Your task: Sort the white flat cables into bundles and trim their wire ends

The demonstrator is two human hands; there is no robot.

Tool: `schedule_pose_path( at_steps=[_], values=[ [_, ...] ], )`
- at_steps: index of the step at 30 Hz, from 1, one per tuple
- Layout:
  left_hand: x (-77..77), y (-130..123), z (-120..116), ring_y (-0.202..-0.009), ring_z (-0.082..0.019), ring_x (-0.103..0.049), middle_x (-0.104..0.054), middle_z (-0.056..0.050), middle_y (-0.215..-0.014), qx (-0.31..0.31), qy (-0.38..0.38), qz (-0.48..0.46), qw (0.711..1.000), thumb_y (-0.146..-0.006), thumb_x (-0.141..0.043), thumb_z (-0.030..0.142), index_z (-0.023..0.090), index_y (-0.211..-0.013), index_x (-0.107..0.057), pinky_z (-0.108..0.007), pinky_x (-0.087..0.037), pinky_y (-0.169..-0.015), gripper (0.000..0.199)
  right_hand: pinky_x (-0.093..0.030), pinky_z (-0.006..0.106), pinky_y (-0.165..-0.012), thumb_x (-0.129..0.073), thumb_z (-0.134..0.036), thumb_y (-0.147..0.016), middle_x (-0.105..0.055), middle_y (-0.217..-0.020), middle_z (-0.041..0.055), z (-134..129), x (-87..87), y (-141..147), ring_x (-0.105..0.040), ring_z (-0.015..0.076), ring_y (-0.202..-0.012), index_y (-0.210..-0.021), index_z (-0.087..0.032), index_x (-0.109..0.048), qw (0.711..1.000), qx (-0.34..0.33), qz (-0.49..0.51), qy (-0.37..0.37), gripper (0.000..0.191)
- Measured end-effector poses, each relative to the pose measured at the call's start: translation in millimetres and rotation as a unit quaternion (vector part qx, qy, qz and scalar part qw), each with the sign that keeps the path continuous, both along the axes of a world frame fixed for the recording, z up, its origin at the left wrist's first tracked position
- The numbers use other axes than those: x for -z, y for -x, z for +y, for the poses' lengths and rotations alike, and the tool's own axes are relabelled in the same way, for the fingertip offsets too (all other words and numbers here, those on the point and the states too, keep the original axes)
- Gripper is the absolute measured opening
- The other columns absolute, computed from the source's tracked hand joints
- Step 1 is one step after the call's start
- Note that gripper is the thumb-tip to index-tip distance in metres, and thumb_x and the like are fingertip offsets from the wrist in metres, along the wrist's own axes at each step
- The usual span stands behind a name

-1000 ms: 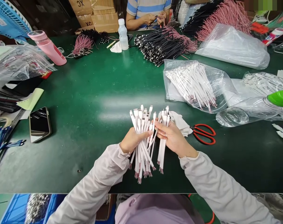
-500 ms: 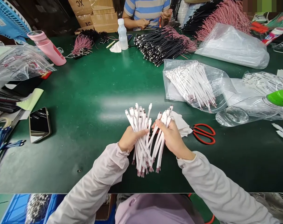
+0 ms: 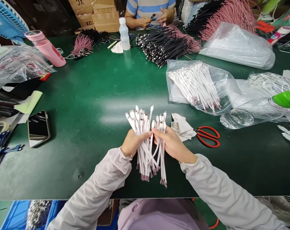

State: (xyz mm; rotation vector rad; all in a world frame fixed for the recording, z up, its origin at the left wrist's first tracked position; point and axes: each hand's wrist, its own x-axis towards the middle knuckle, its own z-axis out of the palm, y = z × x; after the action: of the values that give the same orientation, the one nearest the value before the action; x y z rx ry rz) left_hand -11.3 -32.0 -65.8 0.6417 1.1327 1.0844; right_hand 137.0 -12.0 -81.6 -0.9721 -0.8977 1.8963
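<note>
My left hand (image 3: 132, 141) is closed round a thick bunch of short white cables (image 3: 141, 127), connectors up and pinkish bare wire ends down. Close beside it, my right hand (image 3: 172, 143) grips a smaller bunch of the same white cables (image 3: 162, 147). The right thumb and fingertips meet a cable at the right edge of the left bunch, near the left thumb. Both bunches are above the green table (image 3: 92, 95) near its front edge. Just right of my right hand lie a crumpled white cloth (image 3: 182, 127) and red-handled scissors (image 3: 208, 136).
A bag of white cables (image 3: 195, 83) and a clear bottle with a green cap (image 3: 255, 111) lie to the right. A phone (image 3: 39, 128) rests at left, near a pink bottle (image 3: 45, 48). Black cables (image 3: 164, 46) are piled before a person in a striped shirt (image 3: 149, 11).
My right hand has shifted left, its fingertips now against the left bunch. The cables in it hang more upright and lower. My left hand stays nearly in place. The person opposite has moved their hands.
</note>
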Motion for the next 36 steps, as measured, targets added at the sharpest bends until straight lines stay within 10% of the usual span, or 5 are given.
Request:
schedule_pose_path(
  at_steps=[9, 15, 21, 28, 36],
  values=[
    [-5.8, -3, -2, -0.062, -0.016, -0.063, -0.066, -0.002, -0.068, 0.026, 0.059, 0.029, 0.997, -0.061, -0.085, 0.033, 0.012, -0.082, -0.067, -0.033, -0.055, -0.065, 0.035, -0.041, 0.024, -0.053, -0.080, -0.044, -0.065, -0.052, -0.062, -0.0039, 18, -9.5, -10, -0.047, 0.0099, -0.056, -0.072, -0.021, -0.052, 0.989, 0.123, 0.040, 0.074, 0.037],
    [-0.3, -2, -3, -0.058, -0.016, -0.060, -0.067, -0.003, -0.063, 0.102, 0.032, 0.037, 0.994, -0.068, -0.080, 0.035, 0.014, -0.070, -0.068, -0.030, -0.051, -0.065, 0.024, -0.026, 0.021, -0.042, -0.080, -0.038, -0.070, -0.031, -0.053, -0.0094, 22, -10.5, -16, -0.026, 0.0047, -0.044, -0.082, -0.017, -0.063, 0.996, 0.022, 0.077, 0.048, 0.030],
    [-3.0, -1, -2, -0.066, -0.015, -0.063, -0.071, -0.002, -0.073, 0.058, 0.057, -0.023, 0.996, -0.066, -0.081, 0.026, 0.015, -0.098, -0.072, -0.028, -0.051, -0.071, 0.035, -0.016, 0.022, -0.039, -0.086, -0.036, -0.060, -0.035, -0.053, -0.0091, 15, -15.9, -10, -0.022, 0.0022, -0.041, -0.065, -0.018, -0.052, 0.997, 0.081, 0.000, -0.013, 0.040],
    [0.4, 0, -1, -0.064, -0.015, -0.063, -0.069, -0.002, -0.066, 0.033, 0.044, -0.002, 0.998, -0.063, -0.084, 0.027, 0.012, -0.075, -0.070, -0.031, -0.051, -0.074, 0.024, -0.044, 0.026, -0.056, -0.076, -0.046, -0.072, -0.053, -0.062, -0.0026, 8, -15.6, -7, -0.049, 0.0103, -0.055, -0.069, -0.019, -0.054, 0.999, 0.046, -0.004, 0.024, 0.034],
    [3.2, -1, -1, -0.106, -0.027, -0.064, -0.071, -0.011, -0.114, 0.027, 0.007, 0.019, 0.999, -0.065, -0.084, 0.031, 0.013, -0.106, -0.069, -0.040, -0.046, -0.097, 0.047, -0.025, 0.019, -0.040, -0.082, -0.034, -0.067, -0.029, -0.045, -0.0111, 5, -8.1, -5, -0.024, 0.0024, -0.040, -0.061, -0.018, -0.048, 0.998, -0.022, 0.018, 0.053, 0.038]
  ],
)
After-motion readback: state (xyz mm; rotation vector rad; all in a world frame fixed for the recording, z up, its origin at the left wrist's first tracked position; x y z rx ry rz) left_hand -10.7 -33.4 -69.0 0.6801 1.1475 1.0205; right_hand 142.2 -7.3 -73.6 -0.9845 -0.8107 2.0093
